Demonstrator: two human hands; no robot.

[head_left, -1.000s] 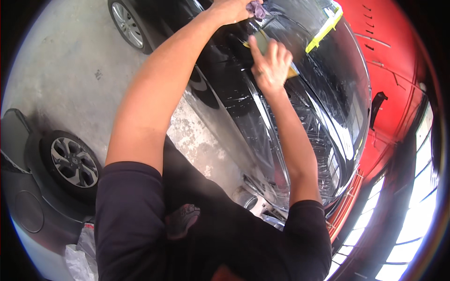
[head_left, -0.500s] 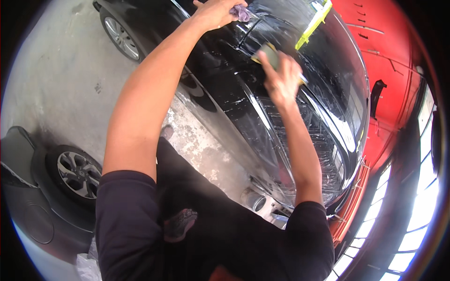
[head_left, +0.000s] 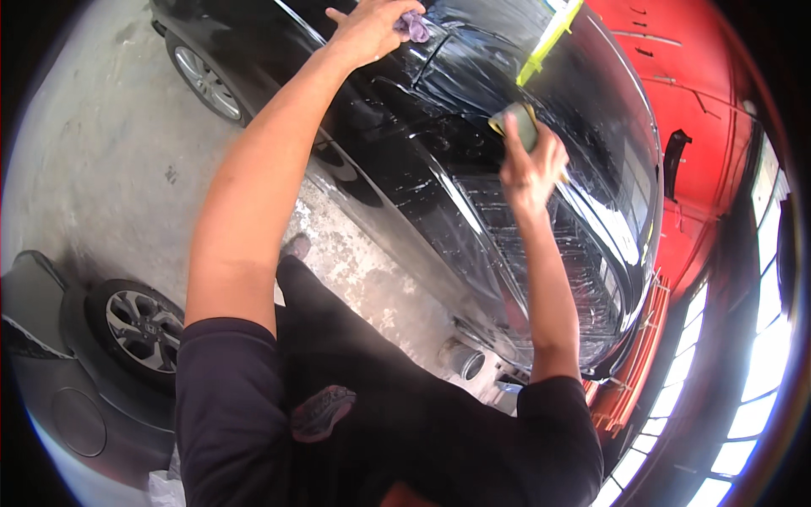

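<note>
Ahead of me stretches a glossy black car [head_left: 405, 160], its surface streaked wet and whitish. My right hand [head_left: 532, 169] is closed round a flat grey-green pad with yellow edges [head_left: 522, 127], held over the wet panel; whether the pad touches the paint I cannot tell. Farther off and to the left, my left hand [head_left: 367, 32] is closed on a crumpled purple cloth [head_left: 413, 27] above the car's body. A strip of yellow-green tape [head_left: 547, 44] runs across the panel beyond my right hand.
Another grey vehicle's wheel [head_left: 142, 325] stands behind me on the left. A round metal container [head_left: 465, 361] sits on the concrete floor [head_left: 127, 160] beside the car. A red wall [head_left: 684, 93] with hanging parts and orange bars [head_left: 638, 355] lie on the far right.
My right hand has moved with the pad a little toward the right and nearer to me. The left hand keeps the cloth, and the whole view has shifted slightly.
</note>
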